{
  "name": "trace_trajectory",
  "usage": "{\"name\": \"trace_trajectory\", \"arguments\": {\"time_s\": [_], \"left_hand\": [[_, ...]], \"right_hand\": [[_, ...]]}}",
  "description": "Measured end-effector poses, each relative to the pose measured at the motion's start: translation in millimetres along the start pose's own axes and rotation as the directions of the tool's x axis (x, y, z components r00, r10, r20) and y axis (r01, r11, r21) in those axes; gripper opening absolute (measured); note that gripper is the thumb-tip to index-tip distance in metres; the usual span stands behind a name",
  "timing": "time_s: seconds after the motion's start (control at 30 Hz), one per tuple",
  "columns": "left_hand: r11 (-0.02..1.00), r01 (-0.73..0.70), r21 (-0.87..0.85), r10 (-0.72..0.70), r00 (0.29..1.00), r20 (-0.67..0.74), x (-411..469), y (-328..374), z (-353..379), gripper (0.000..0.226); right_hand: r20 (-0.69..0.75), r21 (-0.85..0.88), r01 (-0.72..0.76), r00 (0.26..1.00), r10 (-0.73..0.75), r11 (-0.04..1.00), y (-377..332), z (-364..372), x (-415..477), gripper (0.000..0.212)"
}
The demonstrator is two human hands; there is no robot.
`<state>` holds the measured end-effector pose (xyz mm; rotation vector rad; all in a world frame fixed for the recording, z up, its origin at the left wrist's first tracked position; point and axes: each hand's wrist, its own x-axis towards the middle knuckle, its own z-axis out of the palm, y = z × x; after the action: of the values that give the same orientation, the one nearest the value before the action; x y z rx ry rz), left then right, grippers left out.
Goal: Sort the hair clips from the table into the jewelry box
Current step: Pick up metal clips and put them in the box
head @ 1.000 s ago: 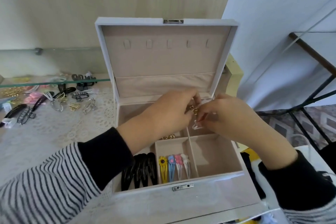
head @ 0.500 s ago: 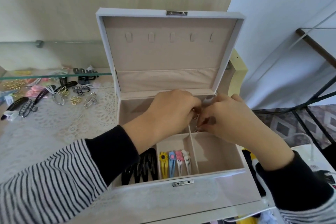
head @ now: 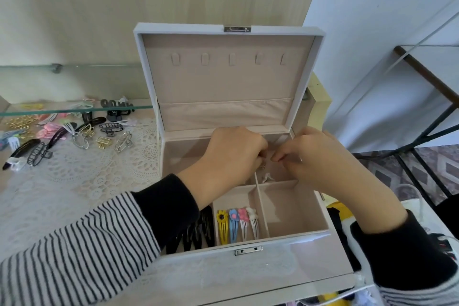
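Pale, softly lit corner of a room.
Wood-panel wall [head: 124,7] beside a white wall [head: 372,20]; glass shelf [head: 62,110] at left; dark metal-framed table [head: 427,74] at right over a diamond-patterned floor [head: 434,166].

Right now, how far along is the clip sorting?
Done: black clips and four flower clips lie in the box's front compartments, one white clip in a rear one. In hand: left hand and right hand meet, fingers curled, above that rear compartment; what they hold is hidden. Left: many loose clips on the table.
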<state>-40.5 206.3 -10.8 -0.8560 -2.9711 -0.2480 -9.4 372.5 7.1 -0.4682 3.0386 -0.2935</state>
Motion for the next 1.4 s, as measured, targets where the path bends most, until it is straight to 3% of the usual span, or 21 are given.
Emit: {"name": "trace_trajectory", "arguments": {"time_s": [0.4, 0.63, 0.8, 1.07, 1.17, 1.4], "left_hand": [[0.989, -0.12, -0.089, 0.117, 0.992, -0.038, -22.2, -14.3, 12.6, 0.029], [0.994, -0.101, -0.037, 0.094, 0.982, -0.165, -47.6, -26.5, -0.1, 0.04], [0.997, -0.071, 0.018, 0.073, 0.944, -0.322, -70.4, -40.8, -5.5, 0.034], [0.994, 0.053, -0.096, -0.097, 0.839, -0.535, -114.7, -75.8, -15.5, 0.034], [0.981, 0.1, -0.168, -0.179, 0.806, -0.564, -132.3, -94.1, -9.5, 0.039], [0.924, 0.312, -0.222, -0.383, 0.747, -0.544, -175.3, -148.2, 7.2, 0.043]], "right_hand": [[-0.158, -0.046, -0.042, 0.987, 0.034, 0.998, -10.5, 20.9, -5.2, 0.015], [-0.233, -0.009, -0.061, 0.971, 0.057, 0.998, -20.9, 22.0, -7.0, 0.026], [-0.307, 0.059, -0.047, 0.95, 0.063, 0.997, -34.1, 20.0, -5.2, 0.014], [-0.475, 0.294, 0.096, 0.878, 0.059, 0.951, -107.4, 25.4, 7.8, 0.032], [-0.511, 0.322, 0.171, 0.859, 0.019, 0.931, -142.5, 31.6, 12.8, 0.04], [-0.553, 0.354, 0.279, 0.832, -0.04, 0.893, -231.5, 49.0, 32.6, 0.036]]}}
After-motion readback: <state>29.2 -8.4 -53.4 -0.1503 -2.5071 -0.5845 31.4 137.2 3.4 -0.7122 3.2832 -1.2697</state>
